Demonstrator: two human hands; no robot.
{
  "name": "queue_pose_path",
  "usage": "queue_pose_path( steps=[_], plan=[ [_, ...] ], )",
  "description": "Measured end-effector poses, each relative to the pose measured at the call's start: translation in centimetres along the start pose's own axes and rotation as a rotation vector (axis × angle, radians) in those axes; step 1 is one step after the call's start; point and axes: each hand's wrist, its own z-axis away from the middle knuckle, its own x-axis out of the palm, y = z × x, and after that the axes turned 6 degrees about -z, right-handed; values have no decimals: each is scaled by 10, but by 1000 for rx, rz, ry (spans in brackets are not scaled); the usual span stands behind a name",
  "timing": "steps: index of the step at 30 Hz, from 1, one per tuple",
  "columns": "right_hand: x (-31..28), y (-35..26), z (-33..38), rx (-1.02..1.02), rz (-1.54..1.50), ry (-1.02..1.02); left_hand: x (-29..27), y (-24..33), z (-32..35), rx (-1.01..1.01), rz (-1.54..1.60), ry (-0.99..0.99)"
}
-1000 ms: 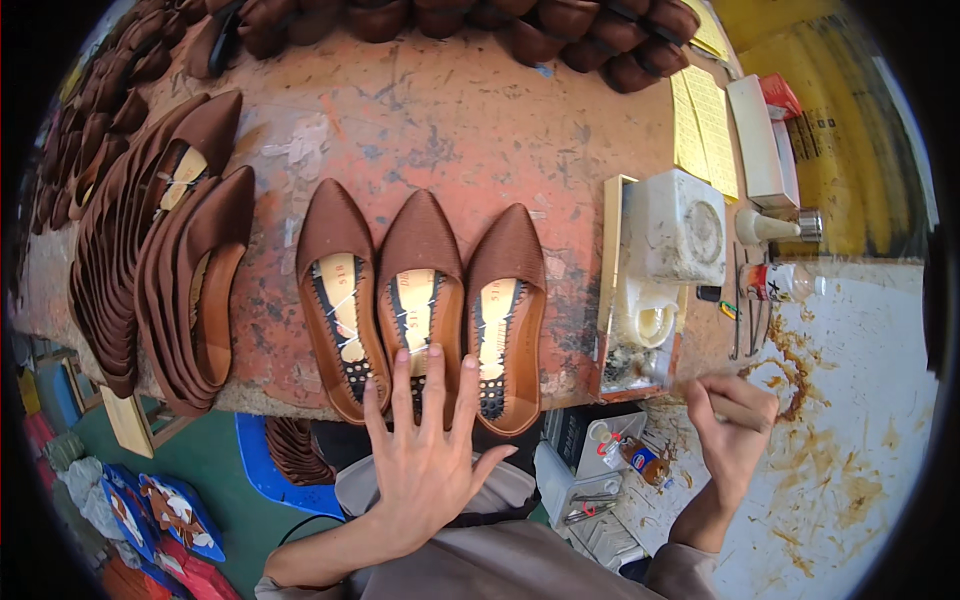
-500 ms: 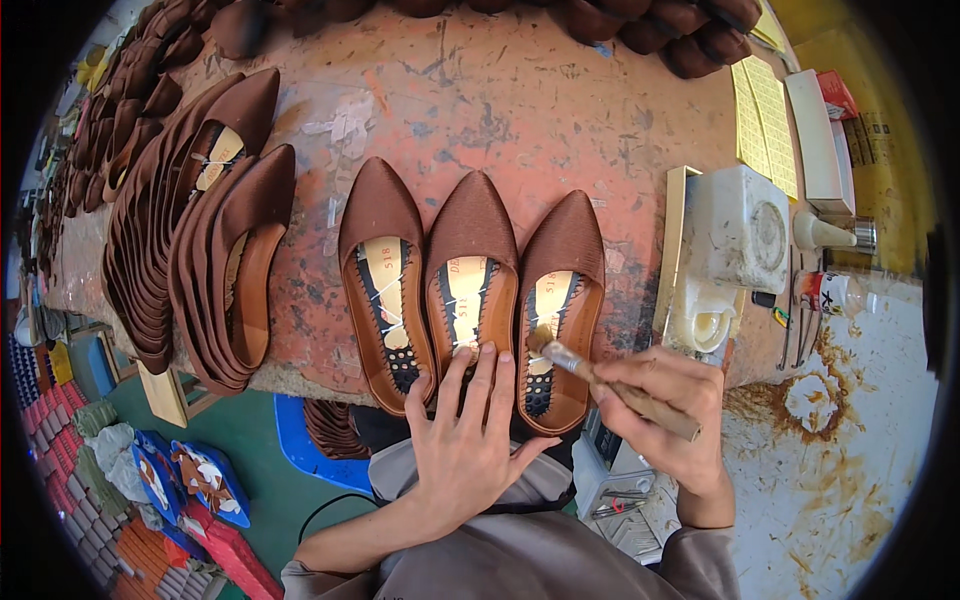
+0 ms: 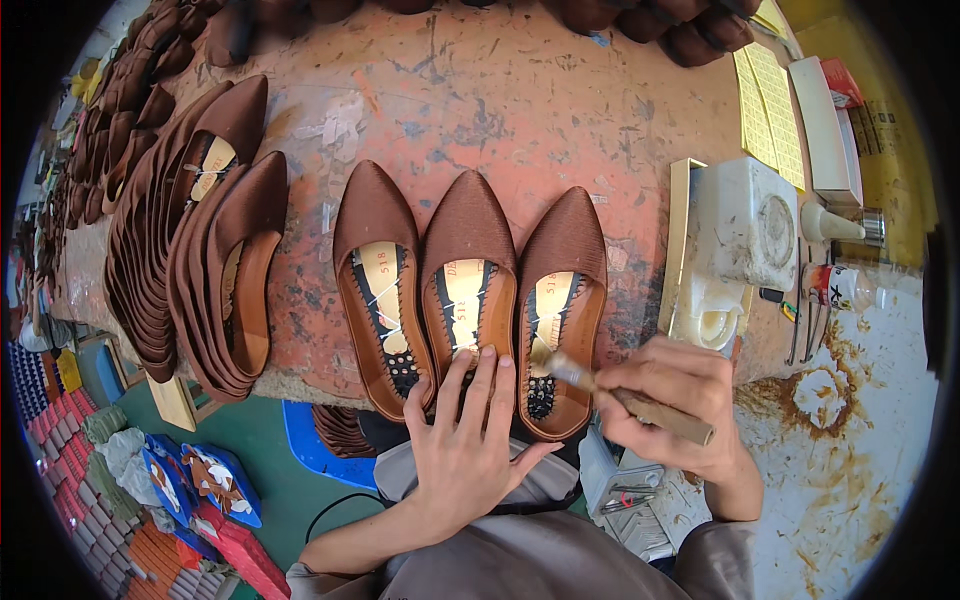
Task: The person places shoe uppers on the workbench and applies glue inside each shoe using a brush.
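Stacks of brown pointed shoes point(image 3: 170, 250) are lying nested on their sides along the left of the worn red tabletop point(image 3: 520, 110), overlapping like shingles. To their right, three brown shoes are sitting side by side at the near edge, soles down, touching or nearly so: the left shoe point(image 3: 375, 215), the middle shoe point(image 3: 468, 225) and the right shoe point(image 3: 568, 235). Each one is running its long axis away from the person, pointed toe toward the far side of the tabletop and open heel toward the person's lap, with a pale insole showing inside.

The left hand point(image 3: 465, 455) is lying flat with fingers spread wide, fingertips resting on the heel end of the middle shoe and holding nothing. Next, the right hand point(image 3: 680, 400) is closing its fingers around the handle of a small brush point(image 3: 600, 380), which is slanting up and to the left so that its bristle end is reaching into the opening of the right shoe, over the insole.

Further right, a white plastic container point(image 3: 745, 220) is standing near a small white dish point(image 3: 715, 325), and a white nozzle bottle point(image 3: 830, 225) is lying just beyond it.
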Motion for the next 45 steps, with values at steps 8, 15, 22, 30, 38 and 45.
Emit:
queue_pose_path(
  steps=[8, 15, 22, 30, 38, 45],
  plan=[
    [56, 25, 7, -200, 500, 296, -4, -2, -2, -1, -59, -16],
    [36, -8, 18, -108, 313, 138, -7, 3, -6, 29, -63, -28],
    [25, -16, 29, -149, 359, 193, -27, -4, -3, 87, -104, -218],
    [-59, 0, 100, 492, 512, 715, -41, -27, -32, 174, -60, 25],
    [-44, -20, 98, 339, 553, 702, 9, -79, -145, 298, -326, 161],
    [-35, -29, 89, 277, 638, 571, -12, -81, -143, 281, -98, 137]
  ],
)
